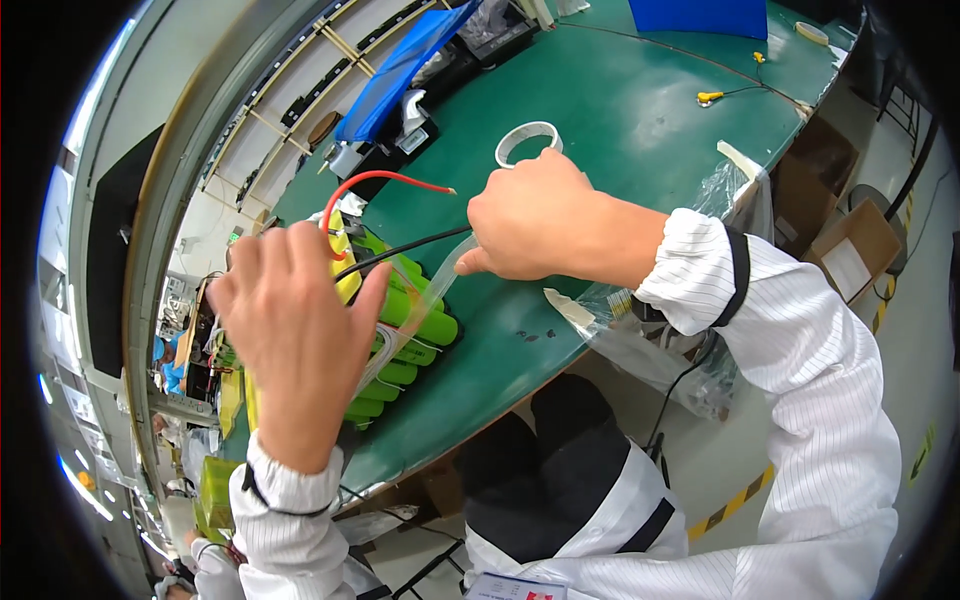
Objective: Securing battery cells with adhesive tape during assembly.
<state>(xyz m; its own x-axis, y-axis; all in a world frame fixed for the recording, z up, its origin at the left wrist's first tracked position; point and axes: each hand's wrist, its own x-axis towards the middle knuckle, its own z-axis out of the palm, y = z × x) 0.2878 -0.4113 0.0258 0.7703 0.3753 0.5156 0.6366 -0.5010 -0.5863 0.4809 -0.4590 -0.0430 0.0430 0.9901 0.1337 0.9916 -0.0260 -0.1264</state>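
A battery pack of green cylindrical cells (432, 328) with yellow sheet on it lies at the left of the green table. A red wire (385, 174) and a black wire (408, 246) rise from it. My left hand (300, 325) is over the pack, thumb spread from the fingers; whether it presses on the pack is hidden. My right hand (535, 220) is closed, pinching a strip of clear tape (432, 290) that runs slanting down to the cells. White cables (378, 362) show beside the left thumb. A pale tape roll (528, 132) shows just behind my right knuckles; whether I hold it is unclear.
The green table (640, 110) curves away to the right. A short yellow-ended cable (710, 98) and another tape roll (811, 33) lie at its far side. Clear plastic bags (665, 365) hang at the near edge. Cardboard boxes (858, 250) stand on the floor at right.
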